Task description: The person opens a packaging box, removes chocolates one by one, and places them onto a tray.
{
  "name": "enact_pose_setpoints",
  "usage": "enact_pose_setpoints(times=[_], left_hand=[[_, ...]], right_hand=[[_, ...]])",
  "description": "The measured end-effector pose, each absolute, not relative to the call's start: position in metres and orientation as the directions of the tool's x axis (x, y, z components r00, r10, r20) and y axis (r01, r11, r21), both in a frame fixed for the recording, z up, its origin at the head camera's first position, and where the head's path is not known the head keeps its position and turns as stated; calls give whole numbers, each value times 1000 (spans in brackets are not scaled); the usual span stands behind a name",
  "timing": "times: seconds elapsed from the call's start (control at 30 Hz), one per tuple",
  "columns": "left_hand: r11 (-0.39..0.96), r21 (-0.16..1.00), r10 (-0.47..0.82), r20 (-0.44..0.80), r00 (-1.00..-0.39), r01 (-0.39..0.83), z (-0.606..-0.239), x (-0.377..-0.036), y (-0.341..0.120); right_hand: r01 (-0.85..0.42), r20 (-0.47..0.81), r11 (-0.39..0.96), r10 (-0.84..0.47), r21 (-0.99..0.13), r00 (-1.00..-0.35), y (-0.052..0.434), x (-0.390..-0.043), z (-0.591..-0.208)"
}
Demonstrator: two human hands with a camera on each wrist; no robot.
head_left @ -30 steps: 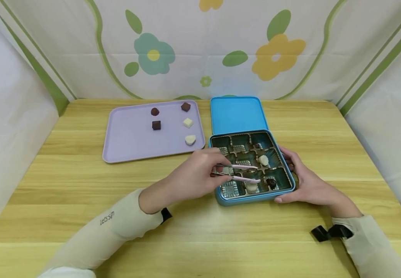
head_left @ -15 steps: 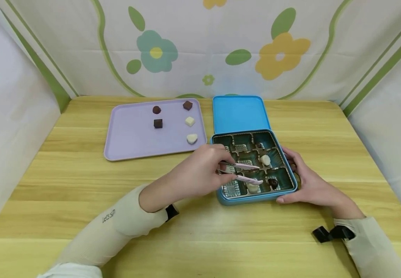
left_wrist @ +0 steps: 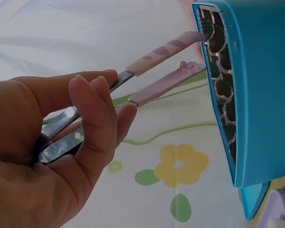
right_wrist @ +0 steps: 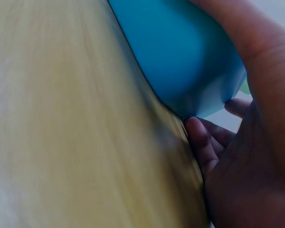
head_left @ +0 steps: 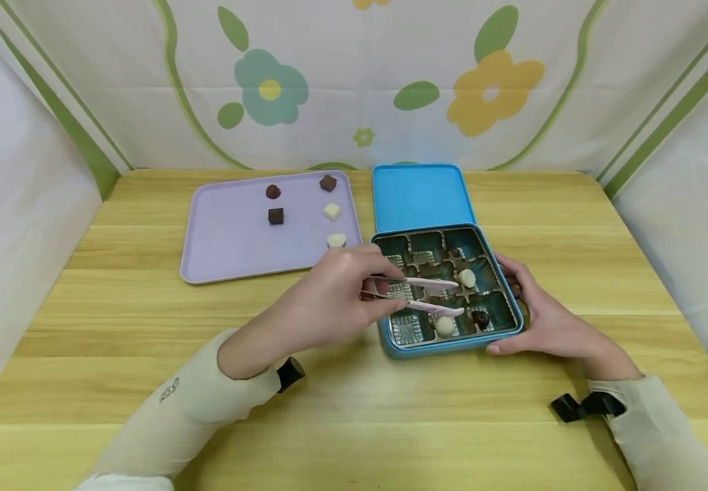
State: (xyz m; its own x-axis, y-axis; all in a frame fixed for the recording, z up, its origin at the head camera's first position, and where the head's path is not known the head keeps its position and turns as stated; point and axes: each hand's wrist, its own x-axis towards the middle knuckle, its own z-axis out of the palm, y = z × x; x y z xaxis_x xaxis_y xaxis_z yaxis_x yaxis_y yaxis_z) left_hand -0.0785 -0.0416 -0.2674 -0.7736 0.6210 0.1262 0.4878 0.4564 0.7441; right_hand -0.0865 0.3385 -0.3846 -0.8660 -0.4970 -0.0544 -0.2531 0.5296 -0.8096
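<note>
Near the front edge of the counter (head_left: pixel 354 409), the left hand (head_left: pixel 329 303) pinched a pair of tongs (head_left: pixel 418 293), its fingers (left_wrist: pixel 97 118) curled round the metal handle. The tongs ran left to right, tips spread and empty above the box (head_left: pixel 452 344), a white chocolate (head_left: pixel 445 326) just below them and another (head_left: pixel 466 277) just beyond. The right hand (head_left: pixel 544 320) gripped the box's right rim. Farther back, a purple tray (head_left: pixel 225 252) held five chocolates. Whether the tips touched either piece was unclear.
</note>
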Motion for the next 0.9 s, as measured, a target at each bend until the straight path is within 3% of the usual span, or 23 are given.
enact_pose_setpoints(times=[0.3,0.6,0.9], left_hand=[[511,735,654,5,-756,447,-277,-78,-26],[605,624,693,-107,-713,495,-270,-83,-4],[586,616,696,-50,-716,526,-274,-79,-7]], right_hand=[[-245,-66,537,-495,-808,-866,339,-87,-386],[-246,-60,534,-492,-809,-869,337,-87,-385],[-243,-64,536,-491,-808,-869,338,-86,-384]])
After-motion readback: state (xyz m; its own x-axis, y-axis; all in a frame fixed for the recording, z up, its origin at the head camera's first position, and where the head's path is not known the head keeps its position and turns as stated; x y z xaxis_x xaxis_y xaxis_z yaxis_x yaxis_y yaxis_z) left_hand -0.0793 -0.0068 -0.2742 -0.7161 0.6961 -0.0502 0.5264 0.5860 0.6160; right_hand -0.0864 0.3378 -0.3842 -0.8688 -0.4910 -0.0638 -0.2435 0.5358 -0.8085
